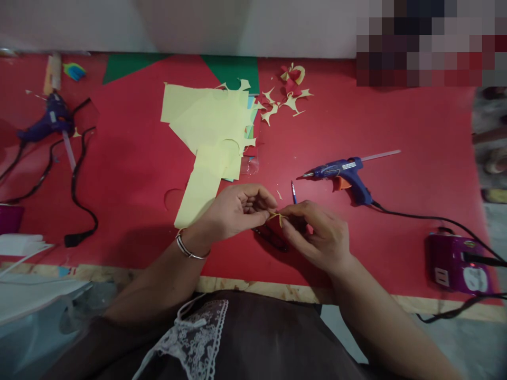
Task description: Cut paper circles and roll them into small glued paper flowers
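Observation:
Between my two hands, over the front middle of the red tabletop, is a small folded piece of yellow paper. The fingertips of my left hand pinch its left end. My right hand pinches the other end between thumb and forefinger. Just below the hands lies a pair of dark scissors, partly hidden by my fingers. A thin blue pen-like stick sits close behind my right hand. Yellow paper sheets with cut-out edges reach under my left wrist.
A blue glue gun lies to the right, its cord running to a purple power box. Another glue gun and black cables are at left. Yellow scraps and red-and-yellow paper petals lie at the back, near green sheets.

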`<state>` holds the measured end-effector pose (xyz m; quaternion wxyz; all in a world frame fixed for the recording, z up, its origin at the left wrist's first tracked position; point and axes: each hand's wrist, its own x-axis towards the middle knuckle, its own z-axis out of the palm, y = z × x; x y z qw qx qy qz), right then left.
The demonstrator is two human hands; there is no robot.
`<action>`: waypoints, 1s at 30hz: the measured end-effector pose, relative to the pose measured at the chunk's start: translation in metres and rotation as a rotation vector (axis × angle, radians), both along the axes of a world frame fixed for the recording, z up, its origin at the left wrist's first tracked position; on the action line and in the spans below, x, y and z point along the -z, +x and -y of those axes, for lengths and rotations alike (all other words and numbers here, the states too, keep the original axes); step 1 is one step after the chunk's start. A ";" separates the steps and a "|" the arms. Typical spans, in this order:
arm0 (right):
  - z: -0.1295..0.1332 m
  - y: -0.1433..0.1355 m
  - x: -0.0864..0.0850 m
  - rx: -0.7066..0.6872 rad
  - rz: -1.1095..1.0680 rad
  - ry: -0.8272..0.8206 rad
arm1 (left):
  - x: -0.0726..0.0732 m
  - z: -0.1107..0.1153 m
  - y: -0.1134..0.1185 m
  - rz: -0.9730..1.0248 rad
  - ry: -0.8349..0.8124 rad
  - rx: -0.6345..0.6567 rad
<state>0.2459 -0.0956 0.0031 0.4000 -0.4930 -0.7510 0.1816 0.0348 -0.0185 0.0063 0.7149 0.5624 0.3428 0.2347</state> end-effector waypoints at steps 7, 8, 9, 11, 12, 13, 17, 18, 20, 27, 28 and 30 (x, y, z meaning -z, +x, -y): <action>0.000 0.000 0.002 -0.015 -0.011 -0.010 | 0.002 -0.001 0.003 -0.015 0.009 -0.061; 0.000 0.000 0.002 -0.021 -0.014 -0.010 | 0.002 -0.001 0.003 -0.022 0.012 -0.077; 0.000 0.000 0.002 -0.030 -0.015 -0.009 | 0.002 -0.001 0.004 -0.023 0.015 -0.085; 0.000 0.000 0.002 -0.058 -0.019 -0.003 | 0.001 -0.001 0.004 -0.012 0.019 -0.075; 0.000 0.000 0.002 -0.074 -0.019 -0.003 | 0.001 -0.001 0.004 -0.003 0.019 -0.059; 0.000 0.000 0.001 -0.090 -0.018 -0.006 | 0.000 -0.001 0.003 0.005 0.021 -0.037; 0.000 -0.001 -0.001 -0.141 -0.010 -0.028 | -0.002 -0.002 0.000 0.010 0.003 0.062; 0.001 -0.001 -0.002 -0.156 -0.014 -0.036 | -0.002 -0.003 -0.001 0.011 -0.014 0.092; 0.001 -0.002 -0.002 -0.187 -0.030 -0.048 | -0.002 -0.004 -0.002 0.030 -0.057 0.157; 0.001 -0.001 -0.001 -0.261 -0.029 -0.070 | -0.008 -0.009 -0.004 0.012 -0.096 0.252; 0.001 0.000 -0.001 -0.263 -0.028 -0.079 | -0.008 -0.009 -0.004 0.006 -0.090 0.245; 0.001 0.001 0.000 -0.259 -0.025 -0.086 | -0.006 -0.009 -0.004 -0.003 -0.082 0.202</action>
